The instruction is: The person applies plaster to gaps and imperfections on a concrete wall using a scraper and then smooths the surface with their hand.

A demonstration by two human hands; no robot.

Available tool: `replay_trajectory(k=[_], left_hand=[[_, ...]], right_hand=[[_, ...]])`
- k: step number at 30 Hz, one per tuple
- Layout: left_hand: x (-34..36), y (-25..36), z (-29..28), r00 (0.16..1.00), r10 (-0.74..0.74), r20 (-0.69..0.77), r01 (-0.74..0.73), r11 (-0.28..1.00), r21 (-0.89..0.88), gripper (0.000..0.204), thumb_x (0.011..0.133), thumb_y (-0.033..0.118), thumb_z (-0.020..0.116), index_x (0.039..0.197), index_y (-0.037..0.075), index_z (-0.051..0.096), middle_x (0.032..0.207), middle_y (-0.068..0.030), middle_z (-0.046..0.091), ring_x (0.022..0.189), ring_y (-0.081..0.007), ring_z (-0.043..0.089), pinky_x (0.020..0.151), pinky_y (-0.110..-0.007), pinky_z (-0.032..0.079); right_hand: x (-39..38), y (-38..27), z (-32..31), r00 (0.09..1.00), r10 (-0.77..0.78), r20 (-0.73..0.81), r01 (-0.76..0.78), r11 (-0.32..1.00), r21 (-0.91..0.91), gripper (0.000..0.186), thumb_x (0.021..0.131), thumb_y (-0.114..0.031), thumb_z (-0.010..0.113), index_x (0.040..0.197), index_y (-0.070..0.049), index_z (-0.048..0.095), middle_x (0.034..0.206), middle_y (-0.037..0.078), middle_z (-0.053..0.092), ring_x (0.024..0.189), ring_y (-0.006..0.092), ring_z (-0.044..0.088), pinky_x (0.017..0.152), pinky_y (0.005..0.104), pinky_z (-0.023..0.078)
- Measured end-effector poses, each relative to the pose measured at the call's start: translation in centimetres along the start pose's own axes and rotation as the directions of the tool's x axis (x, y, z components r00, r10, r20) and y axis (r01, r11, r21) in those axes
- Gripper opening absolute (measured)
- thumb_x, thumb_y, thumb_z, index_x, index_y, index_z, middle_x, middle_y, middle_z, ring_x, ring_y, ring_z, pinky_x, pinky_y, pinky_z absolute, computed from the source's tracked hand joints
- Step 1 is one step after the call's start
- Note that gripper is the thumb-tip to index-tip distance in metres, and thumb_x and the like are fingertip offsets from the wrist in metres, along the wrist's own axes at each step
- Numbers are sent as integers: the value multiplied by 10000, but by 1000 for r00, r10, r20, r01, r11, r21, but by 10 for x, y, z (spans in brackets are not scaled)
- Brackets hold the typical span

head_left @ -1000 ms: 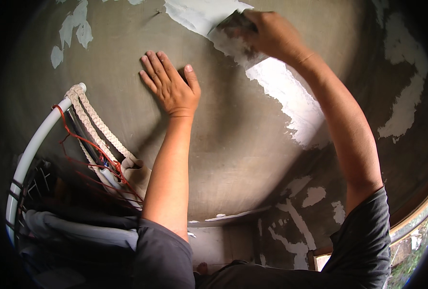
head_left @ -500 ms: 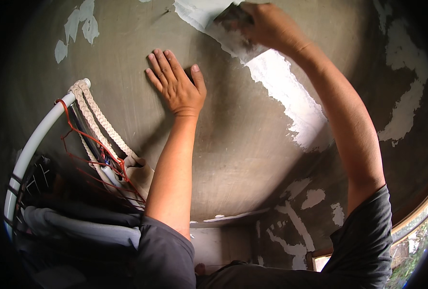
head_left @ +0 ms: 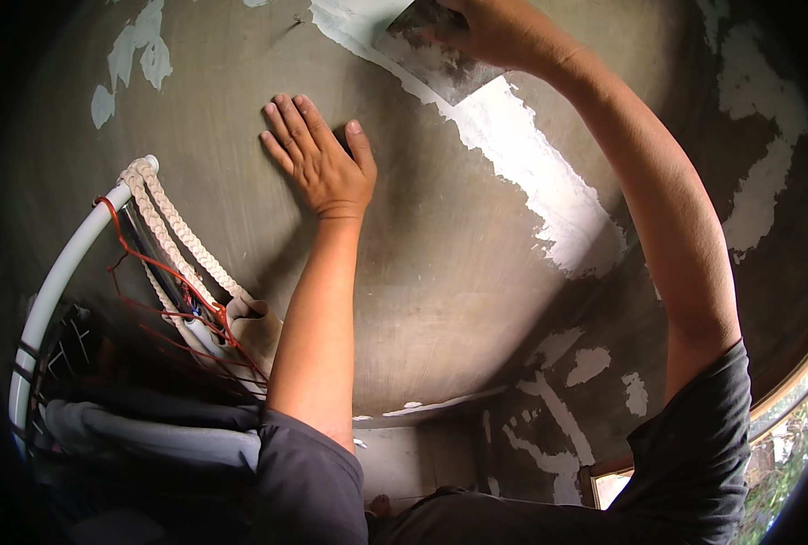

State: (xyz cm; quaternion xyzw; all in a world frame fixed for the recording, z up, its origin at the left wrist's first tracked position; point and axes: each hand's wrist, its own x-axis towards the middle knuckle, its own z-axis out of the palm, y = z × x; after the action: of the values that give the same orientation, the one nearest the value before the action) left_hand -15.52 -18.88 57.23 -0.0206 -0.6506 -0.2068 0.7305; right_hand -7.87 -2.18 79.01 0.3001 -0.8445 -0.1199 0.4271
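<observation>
My left hand (head_left: 320, 168) lies flat on the grey-brown wall (head_left: 422, 272), its fingers spread and holding nothing. At the top, my right hand (head_left: 504, 34) grips a putty knife (head_left: 449, 65) with a broad, smeared metal blade. Its handle is mostly hidden by my fingers and the frame's edge. The blade rests against a long strip of white filler (head_left: 522, 163), which runs slantwise down the wall to the right. Brightest is the part of the strip just below the blade.
At the left a white pipe rail (head_left: 68, 254) carries braided cream straps (head_left: 181, 227), a red cord (head_left: 118, 222) and folded dark and grey cloth (head_left: 158, 436). More filler patches (head_left: 758, 136) mark the wall at the right. A window (head_left: 790, 445) is at the lower right.
The putty knife and my right hand have shifted slightly up along the strip. My left hand stays flat on the wall; the whole view has moved a little.
</observation>
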Motion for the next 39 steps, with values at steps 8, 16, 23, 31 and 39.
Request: replay_trajectory(k=[8,16,23,31,39], left_hand=[[-3,-3,-1,1000,2,13,-2,1000,-1,659,987,355,418,1451,-107,344,1555,-287,289,1481,-436,203,1190,-568,105],[-3,-5,-1,1000,2,9,-2,1000,-10,662,986,361,409,1449,-108,347,1556,-289,287,1478,-436,208,1186,-571,109],[-1,-6,-1,1000,9,-3,-9,1000,-8,656,991,365,401,1446,-105,355,1558,-283,288,1478,-432,210,1186,-573,116],[-1,-5,1,1000,11,-24,-11,1000,-6,651,993,370,400,1438,-104,368,1550,-283,302,1473,-431,225,1183,-574,127],[-3,-4,0,1000,17,-17,-17,1000,-5,655,996,377,394,1438,-106,366,1548,-283,306,1470,-434,229,1181,-574,128]], right_hand=[[1,-8,4,999,11,33,-10,1000,-27,250,855,-194,679,1007,4,667,909,253,696,863,392,694,754,460,540],[-7,-14,-1,987,-61,149,68,997,-45,281,872,-235,686,1027,-5,645,922,247,693,886,401,680,786,468,536],[-22,-7,8,974,-156,167,167,984,-54,287,885,-269,692,968,5,663,912,242,689,853,381,682,758,451,538],[-49,-3,28,985,-130,116,128,992,21,285,914,-300,688,985,-26,657,789,177,683,719,358,654,690,428,518],[-66,10,38,987,-135,88,130,989,67,304,912,-349,662,959,-49,654,799,161,696,735,376,661,681,451,522]])
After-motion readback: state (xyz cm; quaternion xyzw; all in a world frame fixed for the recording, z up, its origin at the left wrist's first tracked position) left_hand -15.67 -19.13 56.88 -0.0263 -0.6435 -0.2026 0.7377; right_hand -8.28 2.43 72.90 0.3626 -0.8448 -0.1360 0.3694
